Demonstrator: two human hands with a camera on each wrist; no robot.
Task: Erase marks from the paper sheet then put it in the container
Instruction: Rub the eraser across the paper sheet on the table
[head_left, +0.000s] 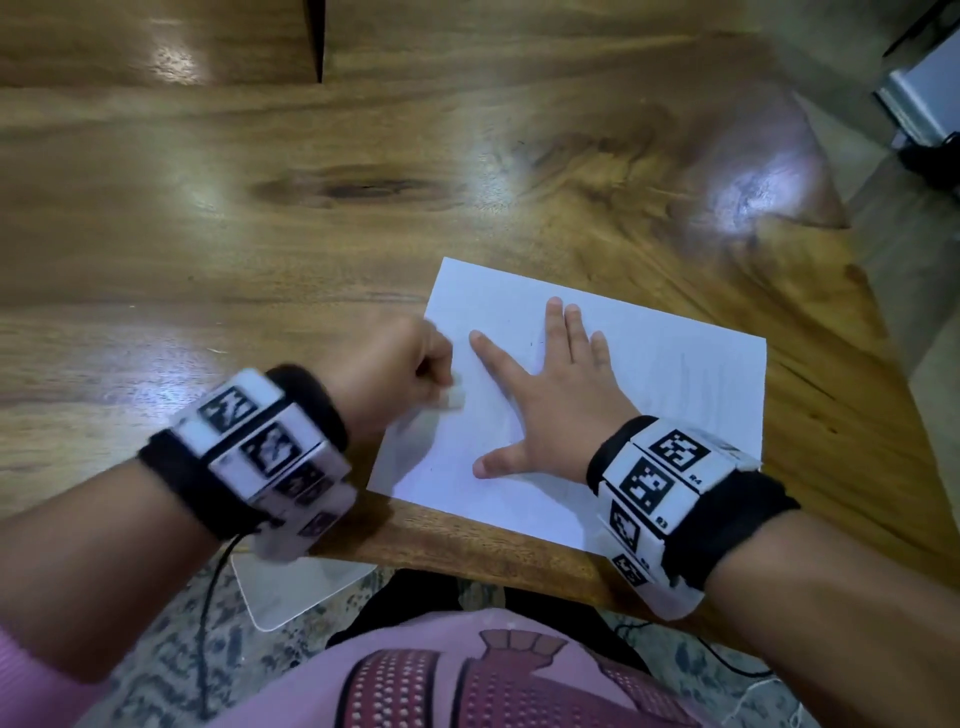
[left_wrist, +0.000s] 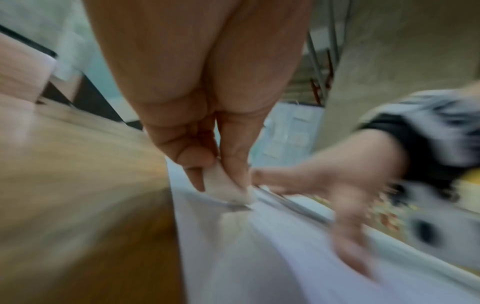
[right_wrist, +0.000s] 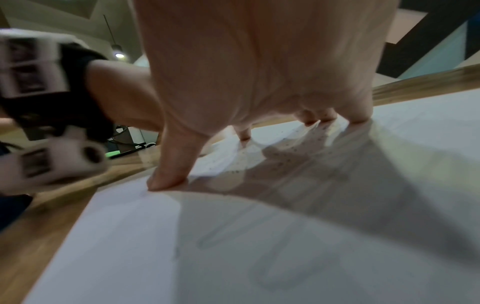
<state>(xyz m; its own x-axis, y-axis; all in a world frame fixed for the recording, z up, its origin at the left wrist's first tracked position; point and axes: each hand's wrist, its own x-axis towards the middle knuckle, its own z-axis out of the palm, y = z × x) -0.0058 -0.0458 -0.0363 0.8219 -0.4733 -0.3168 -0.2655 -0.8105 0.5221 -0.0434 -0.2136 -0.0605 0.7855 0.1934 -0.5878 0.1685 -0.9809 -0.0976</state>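
A white paper sheet (head_left: 649, 395) lies at the near right edge of the wooden table (head_left: 260, 234). My right hand (head_left: 556, 395) lies flat on it with fingers spread, and the right wrist view shows the fingertips (right_wrist: 166, 181) pressing the paper sheet (right_wrist: 259, 257). My left hand (head_left: 410, 371) is curled over the sheet's left part and pinches a small white eraser (head_left: 456, 399) against it. In the left wrist view the eraser (left_wrist: 226, 189) sits between thumb and fingers of the left hand (left_wrist: 221, 164), blurred by motion. Faint grey marks remain on the sheet.
A clear rectangular container (head_left: 296, 582) sits low beside my lap, below the table's near edge at the left. A grey box-like object (head_left: 919, 98) stands off the table at the far right. A patterned floor shows under the table edge.
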